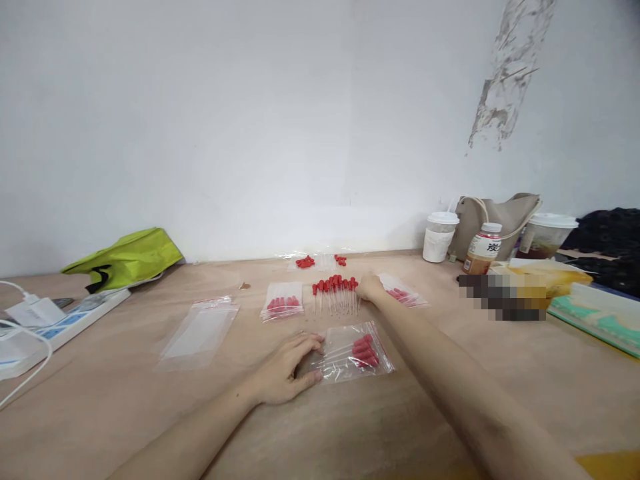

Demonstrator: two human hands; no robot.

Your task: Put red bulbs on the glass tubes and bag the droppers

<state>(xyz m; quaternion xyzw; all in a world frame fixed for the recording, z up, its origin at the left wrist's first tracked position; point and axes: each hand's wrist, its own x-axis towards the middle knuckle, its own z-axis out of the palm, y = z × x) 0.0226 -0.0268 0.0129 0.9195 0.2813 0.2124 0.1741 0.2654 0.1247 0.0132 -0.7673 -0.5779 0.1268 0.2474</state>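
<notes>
My left hand (pixel 287 370) lies on the table with thumb and fingers apart, its fingertips touching the left edge of a clear zip bag (pixel 335 373). Inside that bag are several glass droppers with red rubber bulbs (pixel 365 350), bulbs toward the right. My right hand (pixel 371 287) reaches farther out, to the right end of a row of loose red-bulbed droppers (pixel 336 287). Its fingers are curled together, and what they may grip is hidden. Filled zip bags lie on either side of the row, one on the left (pixel 283 300) and one on the right (pixel 403 293).
Flat empty zip bags (pixel 200 333) lie at the left. Loose red bulbs (pixel 305 262) sit near the wall. A power strip (pixel 70 333) and green bag (pixel 135 257) are far left; a cup (pixel 440 237), bottle (pixel 483 250) and beige bag (pixel 500 210) stand at right.
</notes>
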